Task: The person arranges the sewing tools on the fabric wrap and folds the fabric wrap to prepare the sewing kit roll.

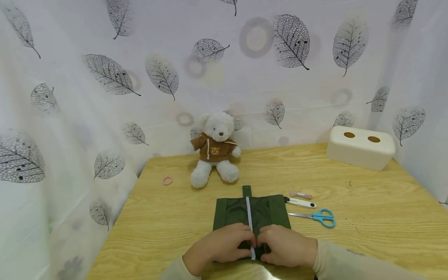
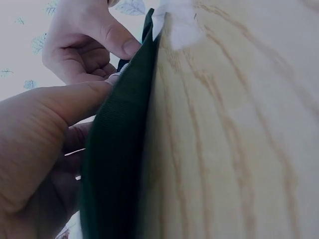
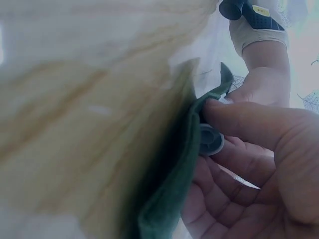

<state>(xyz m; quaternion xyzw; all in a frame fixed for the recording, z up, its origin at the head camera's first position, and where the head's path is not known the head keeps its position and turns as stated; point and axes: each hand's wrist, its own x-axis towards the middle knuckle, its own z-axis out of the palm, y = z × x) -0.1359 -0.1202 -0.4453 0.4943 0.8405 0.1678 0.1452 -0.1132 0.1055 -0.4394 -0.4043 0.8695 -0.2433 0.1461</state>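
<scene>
On the head feed I see the green pouch [image 1: 261, 209] lying under and beyond the left hand [image 1: 229, 242] and right hand [image 1: 288, 245]; left wrist shows the left pinching its edge, right wrist the right pinching it beside a grey disc [image 3: 211, 140].

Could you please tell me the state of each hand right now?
Left hand: closed, holding the green fabric piece by its near edge.
Right hand: closed, holding the same near edge; a round grey part shows there too.
</scene>
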